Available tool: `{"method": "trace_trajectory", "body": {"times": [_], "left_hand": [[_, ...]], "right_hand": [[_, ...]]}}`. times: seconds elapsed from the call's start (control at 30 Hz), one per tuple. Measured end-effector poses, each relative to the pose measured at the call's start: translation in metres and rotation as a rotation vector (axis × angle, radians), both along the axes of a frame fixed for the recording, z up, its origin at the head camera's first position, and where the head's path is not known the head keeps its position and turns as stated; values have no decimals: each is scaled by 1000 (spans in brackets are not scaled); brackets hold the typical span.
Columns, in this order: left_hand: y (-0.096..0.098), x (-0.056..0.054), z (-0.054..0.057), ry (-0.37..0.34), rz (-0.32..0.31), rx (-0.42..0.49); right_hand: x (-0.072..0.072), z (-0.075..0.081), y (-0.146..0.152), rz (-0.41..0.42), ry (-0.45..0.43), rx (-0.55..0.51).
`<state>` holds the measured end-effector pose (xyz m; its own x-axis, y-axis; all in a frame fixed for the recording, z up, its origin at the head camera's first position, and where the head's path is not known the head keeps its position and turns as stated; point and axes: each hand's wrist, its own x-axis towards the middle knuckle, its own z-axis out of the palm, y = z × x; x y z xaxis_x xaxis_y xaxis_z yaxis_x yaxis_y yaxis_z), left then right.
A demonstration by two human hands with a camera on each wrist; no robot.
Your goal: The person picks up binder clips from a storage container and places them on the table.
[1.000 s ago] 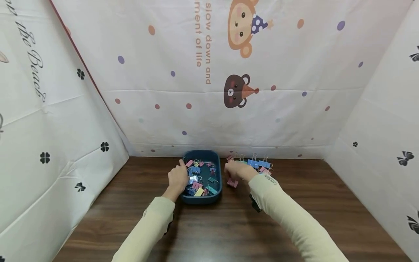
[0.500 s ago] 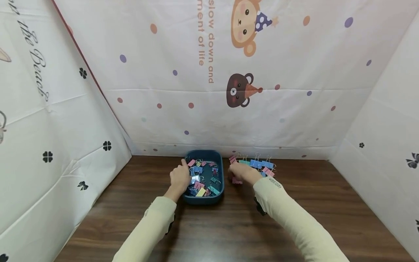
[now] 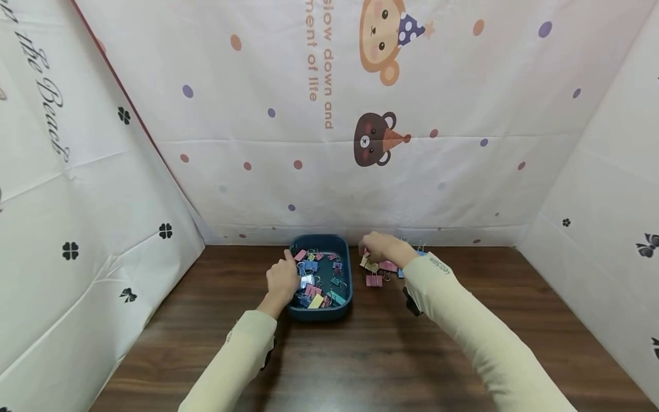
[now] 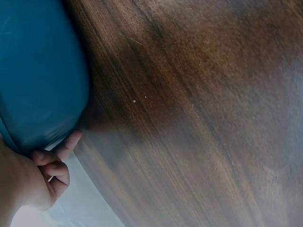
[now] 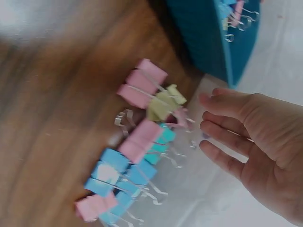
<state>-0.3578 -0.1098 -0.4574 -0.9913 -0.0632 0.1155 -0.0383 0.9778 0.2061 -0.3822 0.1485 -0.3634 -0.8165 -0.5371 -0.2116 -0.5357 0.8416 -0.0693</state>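
Note:
My left hand [image 3: 282, 281] grips the left wall of a dark teal plastic box [image 3: 344, 306]. In the left wrist view, curled fingers [image 4: 57, 172] lie against the box's outer side. Inside the box are several binder clips in pink, blue, green and yellow, such as a yellow clip [image 3: 316, 301]. My right hand [image 3: 383, 247] hovers over a cluster of binder clips right of the box. Its fingers are bent loosely, with nothing between them in the right wrist view. Nearest its fingertips are a dark pink clip [image 5: 179, 118] and a yellow clip [image 5: 163, 105].
Pink clips [image 5: 142, 84], a blue clip [image 5: 108, 171] and other clips lie in a row along the wall. White printed sheets [image 3: 309, 189] rise behind and at both sides of the brown wooden table [image 3: 329, 366].
My right hand has moved back toward the wall, uncovering yellow and pink clips in front of it. My left hand stays at the box, which has not visibly moved on the table.

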Motion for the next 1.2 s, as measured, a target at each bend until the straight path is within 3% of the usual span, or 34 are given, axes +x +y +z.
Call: {"method": "trace_trajectory", "body": {"times": [0.17, 0.4, 0.6, 0.8, 1.03, 1.2], "left_hand": [[-4, -2, 1, 5, 5, -5], [4, -2, 0, 2, -15, -27], [7, -2, 1, 28, -9, -9], [1, 5, -2, 50, 25, 19], [0, 4, -4, 58, 23, 16], [2, -1, -3, 59, 14, -3]], "right_hand": [[-10, 10, -20, -36, 112, -5], [-17, 0, -53, -135, 234, -33], [-25, -17, -94, -217, 154, -147], [-26, -47, -135, -188, 72, -125], [-27, -60, -150, -260, -21, -171], [-31, -63, -150, -283, -66, -129]]}}
